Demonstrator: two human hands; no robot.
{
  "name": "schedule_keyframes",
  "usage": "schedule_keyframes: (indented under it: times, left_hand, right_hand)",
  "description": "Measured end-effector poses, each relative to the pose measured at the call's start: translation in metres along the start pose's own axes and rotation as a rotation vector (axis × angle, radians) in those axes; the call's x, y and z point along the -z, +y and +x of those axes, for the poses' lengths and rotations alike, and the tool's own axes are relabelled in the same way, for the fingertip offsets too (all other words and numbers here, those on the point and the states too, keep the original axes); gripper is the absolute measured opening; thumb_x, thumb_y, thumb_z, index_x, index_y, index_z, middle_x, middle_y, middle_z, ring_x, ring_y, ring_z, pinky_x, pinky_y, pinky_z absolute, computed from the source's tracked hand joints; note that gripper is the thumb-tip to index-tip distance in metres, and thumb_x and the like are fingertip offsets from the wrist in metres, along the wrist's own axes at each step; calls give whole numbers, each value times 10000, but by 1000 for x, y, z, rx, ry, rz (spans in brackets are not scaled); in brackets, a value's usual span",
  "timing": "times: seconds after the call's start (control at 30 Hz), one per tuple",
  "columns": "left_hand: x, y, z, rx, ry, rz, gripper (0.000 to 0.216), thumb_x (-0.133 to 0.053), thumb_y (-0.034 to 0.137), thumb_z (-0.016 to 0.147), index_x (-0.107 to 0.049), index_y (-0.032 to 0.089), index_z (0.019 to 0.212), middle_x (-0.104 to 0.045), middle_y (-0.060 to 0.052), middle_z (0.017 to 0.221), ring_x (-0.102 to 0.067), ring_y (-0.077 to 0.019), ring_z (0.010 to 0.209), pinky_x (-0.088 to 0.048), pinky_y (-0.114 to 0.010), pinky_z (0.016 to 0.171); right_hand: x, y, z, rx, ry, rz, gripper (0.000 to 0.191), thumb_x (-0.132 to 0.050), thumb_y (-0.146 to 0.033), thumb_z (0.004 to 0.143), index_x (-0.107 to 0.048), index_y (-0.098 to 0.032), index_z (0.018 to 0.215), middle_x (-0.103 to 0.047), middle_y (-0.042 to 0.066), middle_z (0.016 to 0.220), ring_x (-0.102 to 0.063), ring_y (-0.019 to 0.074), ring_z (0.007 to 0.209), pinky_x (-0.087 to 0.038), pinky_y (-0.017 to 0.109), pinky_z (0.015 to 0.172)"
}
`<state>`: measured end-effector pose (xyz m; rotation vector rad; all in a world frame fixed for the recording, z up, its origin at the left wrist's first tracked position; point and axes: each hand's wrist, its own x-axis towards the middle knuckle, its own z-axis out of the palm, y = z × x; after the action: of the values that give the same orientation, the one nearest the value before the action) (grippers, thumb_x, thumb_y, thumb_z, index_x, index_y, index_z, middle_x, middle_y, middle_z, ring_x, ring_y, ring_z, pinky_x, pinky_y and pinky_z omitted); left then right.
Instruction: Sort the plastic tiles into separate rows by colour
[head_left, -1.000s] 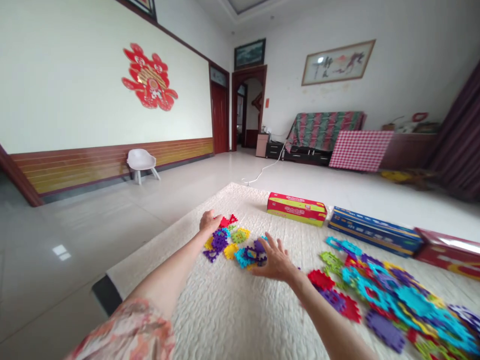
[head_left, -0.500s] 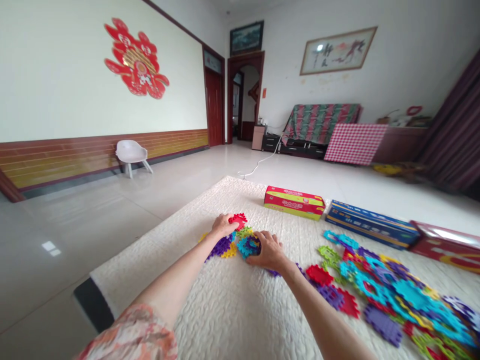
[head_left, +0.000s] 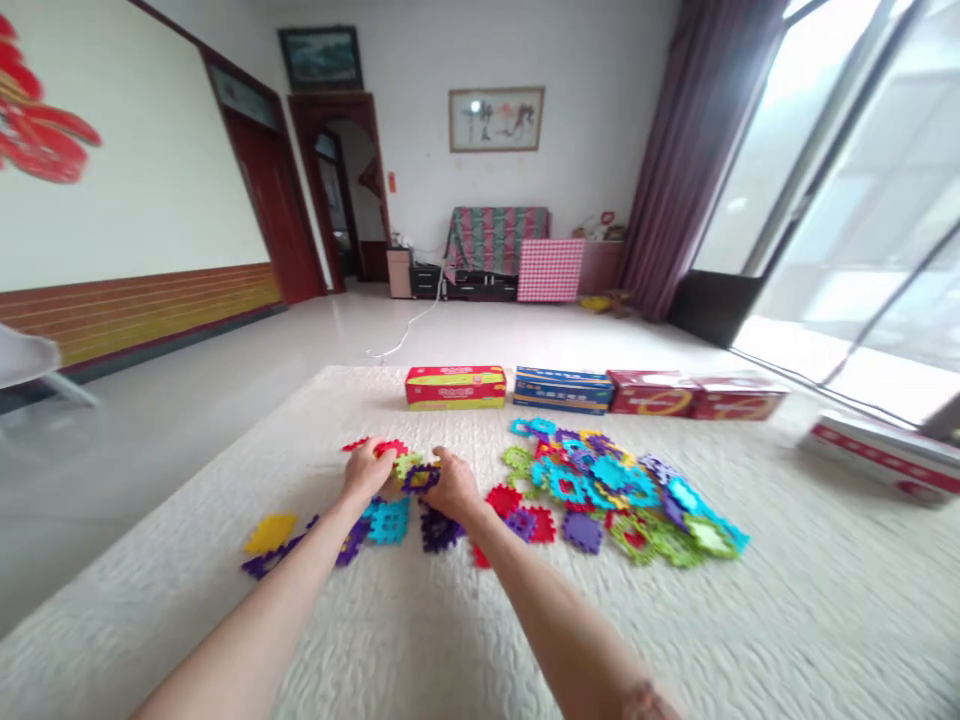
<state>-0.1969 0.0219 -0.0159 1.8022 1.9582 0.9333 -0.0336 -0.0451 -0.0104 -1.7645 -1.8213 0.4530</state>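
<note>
My left hand is closed on a red toothed interlocking tile, with its fingertips over the tile. Close to its right, my right hand grips a dark purple interlocking tile with an open centre. Between the hands lies a lime green tile. Nearer to me are a light blue tile, a dark purple tile below my right hand, and a yellow tile further left. My left forearm partly covers several purple tiles. Blur hides the exact finger contacts.
To the right spreads a heap of mixed tiles on the cream quilted mat. Behind stand a red and yellow box, a blue box and dark red boxes. A white chair stands at far left.
The view has turned to the right, bringing the window and more boxes into sight. Both hands stay over the tiles, the left at a red one, the right now at a purple one.
</note>
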Motion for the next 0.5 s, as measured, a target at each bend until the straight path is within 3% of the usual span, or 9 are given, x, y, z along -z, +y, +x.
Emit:
schedule_keyframes:
  times: [0.1, 0.2, 0.27, 0.4, 0.5]
  left_hand:
    - [-21, 14, -3, 67, -13, -92, 385, -476, 428, 822, -650, 212, 1088, -682, -74, 1118, -613, -248, 1047, -474, -317, 860]
    - [-44, 27, -7, 76, -68, -135, 351, -494, 438, 803, -683, 218, 1000, -706, -66, 1049, -631, -255, 1000, -488, -312, 825]
    - [-58, 36, -8, 67, -60, -168, 373, -499, 439, 797, -672, 220, 1044, -702, -68, 1062, -636, -256, 978, -493, -318, 808]
    - [-72, 65, -16, 49, -61, -188, 416, -499, 432, 794, -645, 222, 1121, -692, -80, 1085, -636, -275, 960, -493, -355, 803]
    - [-76, 101, -29, 43, -60, -220, 383, -483, 388, 811, -648, 232, 1118, -691, -64, 1094, -627, -264, 992, -483, -357, 848]
  right_hand:
    - [4, 6, 1, -83, 58, 56, 650, -675, -318, 655, -480, -178, 1259, -679, 117, 1037, -639, 237, 951, -470, 300, 772]
    - [9, 11, -1, -132, 92, 105, 495, -645, -340, 694, -547, -213, 1162, -706, 75, 942, -667, 213, 877, -486, 270, 700]
    - [14, 15, -2, -165, 95, 136, 453, -644, -340, 694, -578, -216, 1125, -717, 61, 910, -680, 198, 827, -494, 252, 669]
    - [30, 30, -2, -201, 108, 188, 422, -660, -295, 676, -614, -192, 1083, -719, 81, 950, -681, 214, 856, -512, 279, 721]
    - [52, 46, -5, -171, 110, 243, 435, -612, -230, 718, -571, -178, 1148, -708, 93, 1000, -664, 233, 921, -508, 339, 796]
